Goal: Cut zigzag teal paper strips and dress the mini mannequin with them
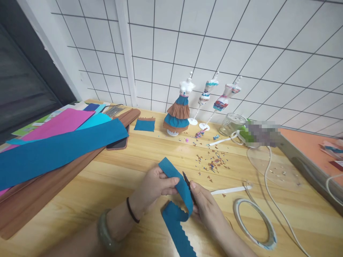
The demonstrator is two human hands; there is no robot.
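My left hand (154, 184) pinches a long blue crepe paper strip (175, 226) near its upper end, thumb on top. The strip curls over between my hands and hangs toward the table's front edge, and its lower stretch has a zigzag-cut edge. In my right hand (206, 207) are small dark scissors (185, 178), their tips pointing up and away along the strip's right side. My fingers hide the scissors' handles. Beyond my hands stands a small white dress form (187, 86) wearing a tiered blue and brown paper skirt (177, 119).
Small paper scraps (214, 162) litter the table (128, 171). Blue crepe paper (61, 153) and brown sheets lie at left, over part of a phone (118, 142). Two more dress forms (222, 101), a glass jar (232, 123), a tape roll (254, 223) and a white cable (276, 203) are on the right.
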